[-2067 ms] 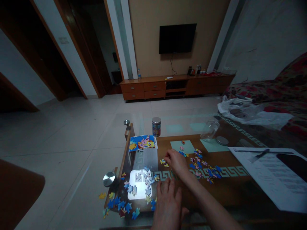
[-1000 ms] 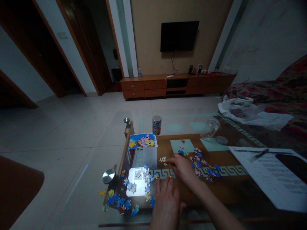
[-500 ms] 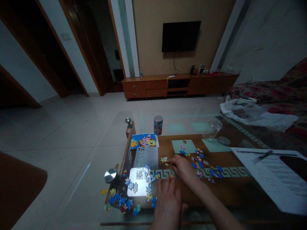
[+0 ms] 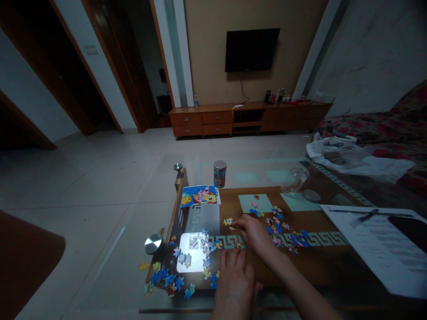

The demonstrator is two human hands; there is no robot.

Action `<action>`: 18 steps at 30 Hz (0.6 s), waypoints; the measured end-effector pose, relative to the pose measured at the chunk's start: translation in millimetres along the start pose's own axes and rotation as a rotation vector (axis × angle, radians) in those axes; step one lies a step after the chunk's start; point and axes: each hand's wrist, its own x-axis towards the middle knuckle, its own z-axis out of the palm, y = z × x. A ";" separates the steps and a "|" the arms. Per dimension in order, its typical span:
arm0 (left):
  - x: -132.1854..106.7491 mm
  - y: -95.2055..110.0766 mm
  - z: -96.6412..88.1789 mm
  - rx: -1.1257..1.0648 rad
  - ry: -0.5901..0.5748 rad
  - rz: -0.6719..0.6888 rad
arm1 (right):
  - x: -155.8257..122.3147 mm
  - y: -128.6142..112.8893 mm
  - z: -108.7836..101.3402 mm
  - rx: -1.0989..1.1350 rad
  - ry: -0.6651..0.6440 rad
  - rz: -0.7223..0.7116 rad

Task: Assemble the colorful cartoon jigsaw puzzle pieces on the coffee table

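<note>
Loose jigsaw pieces [image 4: 283, 231] lie scattered on a glass-topped coffee table [image 4: 320, 262]. More pieces [image 4: 196, 258] sit around a bright white patch at the table's left end. My left hand [image 4: 235, 280] rests flat on the glass near the front edge, fingers stretched out, holding nothing. My right hand [image 4: 251, 231] reaches forward, its fingertips pinched low on the glass beside a small yellow and blue piece [image 4: 228, 221]. A colourful cartoon picture [image 4: 199, 196] lies farther back on the left.
A small printed tin [image 4: 219, 174] stands behind the picture. A tipped clear jar [image 4: 293, 181] and its lid [image 4: 311, 195] lie at the back right. Papers with a pen [image 4: 373, 240] cover the right side. A plastic bag [image 4: 353, 160] and sofa are beyond.
My right hand slid slightly left and toward me along the glass near the yellow and blue piece. My left hand stayed flat. The view shifted a little.
</note>
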 end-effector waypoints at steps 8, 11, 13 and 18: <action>-0.5 3.3 -4.2 -0.009 -0.037 0.033 | 3.0 7.0 4.6 0.061 0.008 -0.008; 0.3 3.1 -8.2 -0.001 -0.026 0.042 | 3.8 8.9 5.7 0.079 0.010 -0.014; -0.1 2.2 -7.7 0.009 -0.008 0.081 | 3.5 8.8 5.7 0.082 0.009 -0.017; -5.8 0.8 7.9 0.046 0.107 0.181 | 0.8 5.9 4.3 0.094 0.027 -0.020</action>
